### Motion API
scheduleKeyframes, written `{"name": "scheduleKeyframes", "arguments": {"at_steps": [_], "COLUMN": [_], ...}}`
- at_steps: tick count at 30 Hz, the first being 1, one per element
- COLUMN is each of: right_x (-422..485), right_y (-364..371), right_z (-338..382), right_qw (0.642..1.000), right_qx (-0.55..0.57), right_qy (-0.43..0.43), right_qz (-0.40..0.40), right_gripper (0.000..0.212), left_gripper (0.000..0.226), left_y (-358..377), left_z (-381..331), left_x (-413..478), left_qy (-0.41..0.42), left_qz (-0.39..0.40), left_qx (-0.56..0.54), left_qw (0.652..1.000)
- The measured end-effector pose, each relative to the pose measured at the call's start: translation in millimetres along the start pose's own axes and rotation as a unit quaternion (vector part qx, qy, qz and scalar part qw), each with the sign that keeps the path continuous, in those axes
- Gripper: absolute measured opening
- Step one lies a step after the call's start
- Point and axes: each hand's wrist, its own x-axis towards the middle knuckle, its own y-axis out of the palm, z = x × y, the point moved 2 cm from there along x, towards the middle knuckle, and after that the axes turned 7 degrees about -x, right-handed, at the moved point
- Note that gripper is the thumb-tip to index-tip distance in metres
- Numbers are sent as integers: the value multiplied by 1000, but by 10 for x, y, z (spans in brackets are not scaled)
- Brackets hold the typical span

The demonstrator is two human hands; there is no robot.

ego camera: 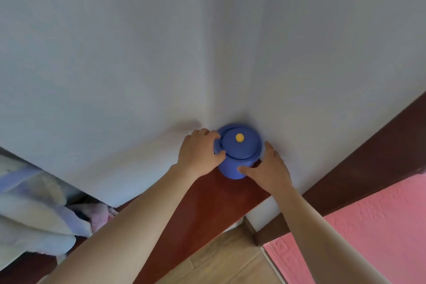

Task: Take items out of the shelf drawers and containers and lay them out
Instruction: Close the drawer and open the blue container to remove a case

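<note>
Pale walls (115, 53) meet above a reddish-brown shelf (196, 210), wood floor (219, 260) below

Both bare arms reach forward, left hand (200, 152) and right hand (268, 170) cupped inward.

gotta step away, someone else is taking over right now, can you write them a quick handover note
Left hand: wrapped on the left side of the blue lidded container, fingers at its side handle.
Right hand: on the container's lower right side.
Container: stands upright in the wall corner, at the back of the reddish-brown shelf top. Its lid with the yellow knob is on.
Done: container gripped with both hands; nothing is laid out in view.
Left: bring it out of the corner, take the lid off, lay out whatever is inside. Contents cannot be seen.
</note>
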Motion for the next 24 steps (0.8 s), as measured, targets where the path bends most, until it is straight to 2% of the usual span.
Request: {"name": "scheduleKeyframes", "arguments": {"at_steps": [7,12,17,24], "right_x": [199,293,361,376], "right_y": [126,203,245,230], "right_z": [-27,-81,-126,-124], "right_qw": [997,993,991,992], "right_qx": [70,112,123,101], "right_qy": [-20,-48,-61,-79], "right_qz": [3,-3,0,-9], "right_gripper": [131,110,105,89], "left_gripper": [49,33,16,23], "left_y": [248,424,485,259], "left_z": [-206,-293,-353,-407], "left_x": [523,652,692,678], "left_qy": [28,28,13,16], "left_qz": [36,46,45,-25], "left_qx": [-8,-16,-54,-56], "left_qw": [999,998,997,998]}}
